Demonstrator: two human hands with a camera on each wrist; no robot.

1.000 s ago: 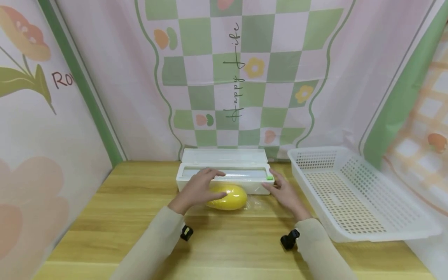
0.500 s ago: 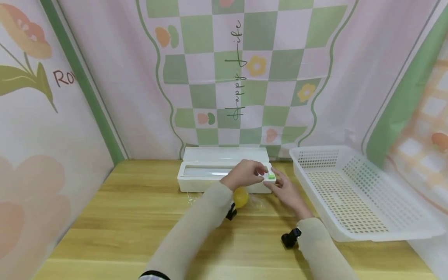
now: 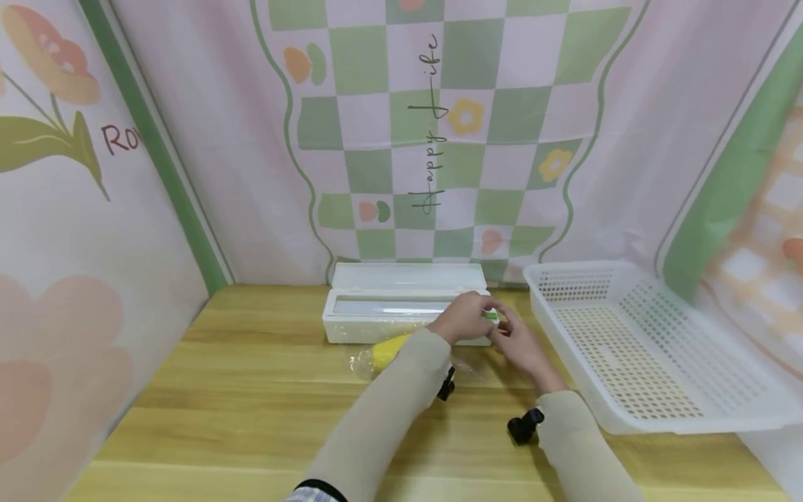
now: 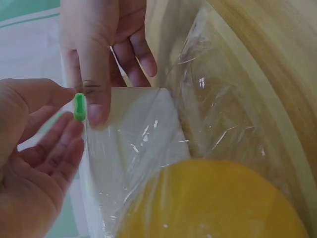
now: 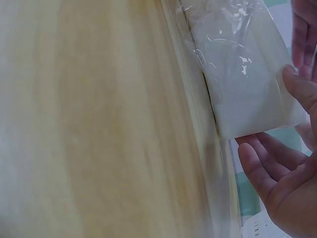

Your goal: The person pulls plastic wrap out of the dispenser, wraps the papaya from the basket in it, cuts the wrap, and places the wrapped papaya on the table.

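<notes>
A long white cling film box (image 3: pixel 351 331) stands on the table with its lid raised at the back. At its right end my left hand (image 3: pixel 464 317) pinches a small green slider (image 4: pixel 79 106) between thumb and fingers. My right hand (image 3: pixel 521 345) grips that same end of the box, one digit lying on its surface in the left wrist view. Clear film (image 4: pixel 223 99) drapes over the box's front and over a smooth yellow oval thing (image 3: pixel 385 352) in front of it. My left sleeve hides part of the yellow thing in the head view.
A white perforated plastic basket (image 3: pixel 602 418) stands to the right. Behind the box hangs a green and white checked curtain (image 3: pixel 464 63). The wooden table (image 3: pixel 238 390) spreads out in front and to the left.
My left hand has moved right, from over the yellow thing to the box's right end, and now pinches the green slider. My right hand stays at the box's end.
</notes>
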